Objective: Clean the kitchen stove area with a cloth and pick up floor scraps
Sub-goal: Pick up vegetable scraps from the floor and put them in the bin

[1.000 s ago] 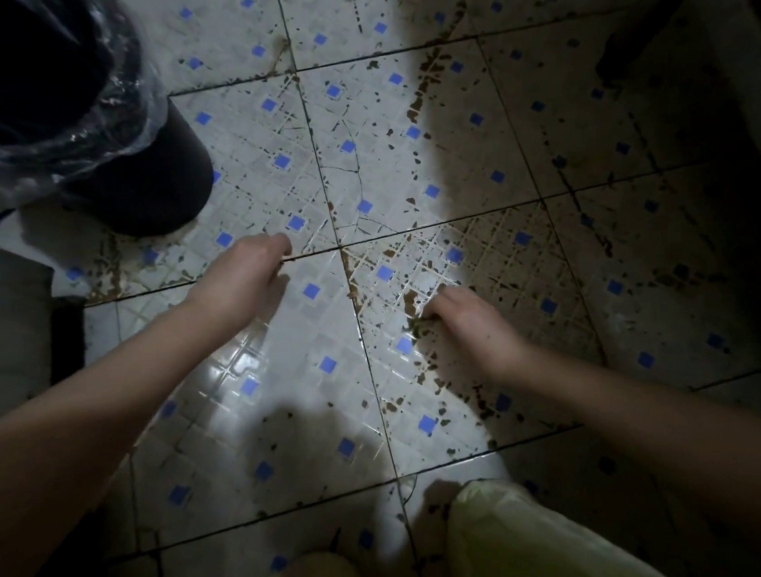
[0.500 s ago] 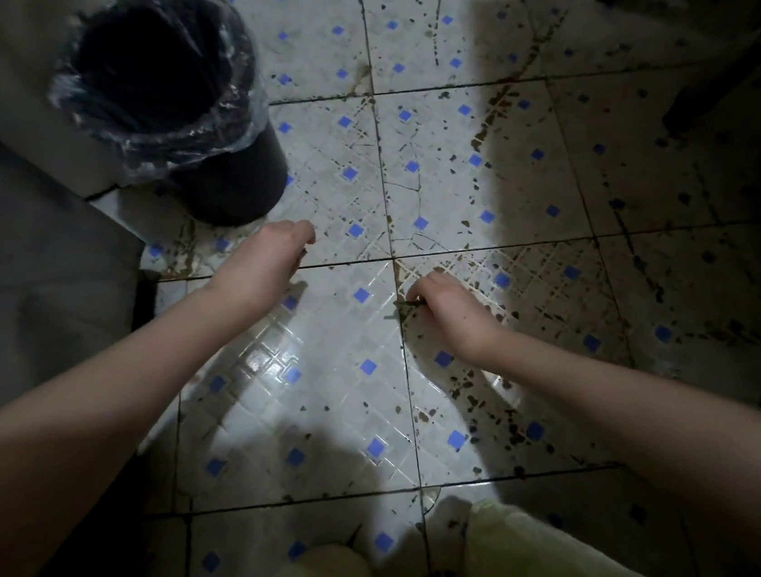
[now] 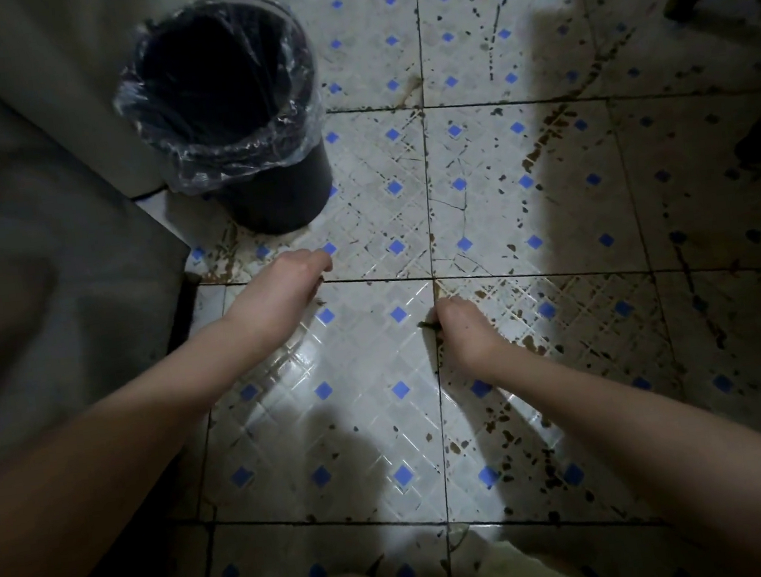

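One scrap (image 3: 426,325), tip perhaps leftward

The floor (image 3: 373,407) is laid with pale tiles scored in a diamond lattice, dotted with small blue squares and split by dark grout lines. Brown stains (image 3: 542,146) and flecks spatter it, thickest toward the right side and sparse on the glossy near-middle tile. A thin crack (image 3: 445,205) runs across one far tile. A black waste bin (image 3: 283,199) lined with a clear plastic bag (image 3: 230,149) stands at the far left. A small dark scrap (image 3: 426,325) shows at the central grout line.
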`<state>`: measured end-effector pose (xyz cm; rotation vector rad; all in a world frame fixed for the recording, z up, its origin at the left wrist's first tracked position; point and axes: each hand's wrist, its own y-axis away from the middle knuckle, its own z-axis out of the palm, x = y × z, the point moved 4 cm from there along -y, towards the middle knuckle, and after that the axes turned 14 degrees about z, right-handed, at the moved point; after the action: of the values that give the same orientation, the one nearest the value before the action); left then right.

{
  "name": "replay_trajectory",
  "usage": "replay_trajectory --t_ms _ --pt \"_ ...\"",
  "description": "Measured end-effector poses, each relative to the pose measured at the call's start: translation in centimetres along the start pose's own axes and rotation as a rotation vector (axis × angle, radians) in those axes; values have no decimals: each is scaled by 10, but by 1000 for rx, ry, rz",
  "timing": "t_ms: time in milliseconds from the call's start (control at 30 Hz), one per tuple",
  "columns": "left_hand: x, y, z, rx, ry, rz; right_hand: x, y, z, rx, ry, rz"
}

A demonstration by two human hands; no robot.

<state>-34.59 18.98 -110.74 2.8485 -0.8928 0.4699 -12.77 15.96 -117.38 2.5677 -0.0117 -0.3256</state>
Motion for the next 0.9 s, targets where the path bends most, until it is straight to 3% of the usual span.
replay_trajectory --t_ms 267,467,633,900 --pt "-2 -22 -42 91 1 -66 -7 -9 -9 -79 53 52" --pt "-27 -42 -107 299 13 -48 -31 -36 -82 59 -70 76" --pt "-57 -51 -159 411 -57 -100 -96 -51 -174 227 -294 -35" --pt "-89 -59 -188 290 -96 -244 -190 -49 -244 332 -397 -234"
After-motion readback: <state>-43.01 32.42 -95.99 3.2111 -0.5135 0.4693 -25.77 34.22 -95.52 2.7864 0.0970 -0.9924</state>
